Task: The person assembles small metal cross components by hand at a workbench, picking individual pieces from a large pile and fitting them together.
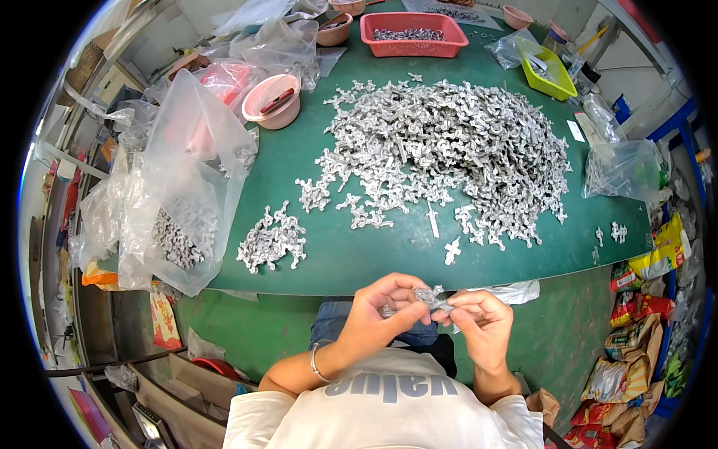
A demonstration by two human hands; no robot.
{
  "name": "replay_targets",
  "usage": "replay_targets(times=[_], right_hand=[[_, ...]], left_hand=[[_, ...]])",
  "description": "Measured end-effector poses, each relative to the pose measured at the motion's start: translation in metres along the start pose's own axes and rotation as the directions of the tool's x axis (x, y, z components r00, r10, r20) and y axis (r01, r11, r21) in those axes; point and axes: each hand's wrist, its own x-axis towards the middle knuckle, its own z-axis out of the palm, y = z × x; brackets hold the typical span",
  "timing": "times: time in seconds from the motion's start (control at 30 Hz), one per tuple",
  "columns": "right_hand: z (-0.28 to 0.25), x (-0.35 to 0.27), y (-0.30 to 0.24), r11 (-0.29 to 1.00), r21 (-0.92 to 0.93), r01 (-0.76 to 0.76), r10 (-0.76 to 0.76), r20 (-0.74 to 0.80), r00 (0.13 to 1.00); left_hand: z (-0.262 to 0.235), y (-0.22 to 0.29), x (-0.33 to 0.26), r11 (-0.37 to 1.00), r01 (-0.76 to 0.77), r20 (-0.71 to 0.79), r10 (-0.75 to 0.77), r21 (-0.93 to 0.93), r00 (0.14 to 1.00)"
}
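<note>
Just off the table's front edge, my left hand (376,313) is closed round small silver-grey metal castings (431,297). Thumb and fingers of my right hand (485,323) pinch the right end of the same pieces. Another bit of grey metal shows by the left palm; how many pieces are held is hidden by the fingers. Beyond my hands, a large heap of similar metal castings (464,142) spreads over the green table (336,266). A smaller pile (272,238) lies at the left front. One cross-shaped casting (452,251) rests alone near the front edge.
Clear plastic bags (187,202) holding castings crowd the left side. A pink bowl (272,105) holds a red-handled tool. At the back are a red basket (413,46) of metal parts and a yellow-green tray (550,78). Stacked colourful sacks (624,374) stand at the right.
</note>
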Motion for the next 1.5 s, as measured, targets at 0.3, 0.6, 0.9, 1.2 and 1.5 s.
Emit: replay_targets(times=[0.3, 0.6, 0.9, 1.2, 1.5], right_hand=[[0.006, 0.006, 0.0, 0.902, -0.333, 0.275, -0.281, 0.03, 0.959], [0.008, 0.003, 0.003, 0.928, -0.223, 0.299, -0.305, 0.007, 0.952], [0.004, 0.002, 0.001, 0.977, -0.064, 0.202, -0.201, 0.016, 0.979], [0.004, 0.005, -0.002, 0.847, -0.345, 0.405, -0.437, -0.018, 0.899], [0.002, 0.004, -0.003, 0.812, -0.376, 0.446, -0.485, -0.012, 0.874]], left_hand=[[-0.009, -0.007, -0.003, 0.966, -0.114, 0.068, 0.1, 0.234, 0.993], [-0.002, -0.009, -0.002, 0.95, -0.197, 0.04, 0.193, 0.244, 0.98], [-0.006, -0.012, -0.002, 0.906, -0.291, 0.091, 0.277, 0.306, 0.957], [-0.003, -0.01, 0.001, 0.928, -0.115, 0.053, 0.103, 0.353, 0.993], [-0.002, -0.009, 0.002, 0.903, -0.132, 0.118, 0.091, 0.41, 0.989]])
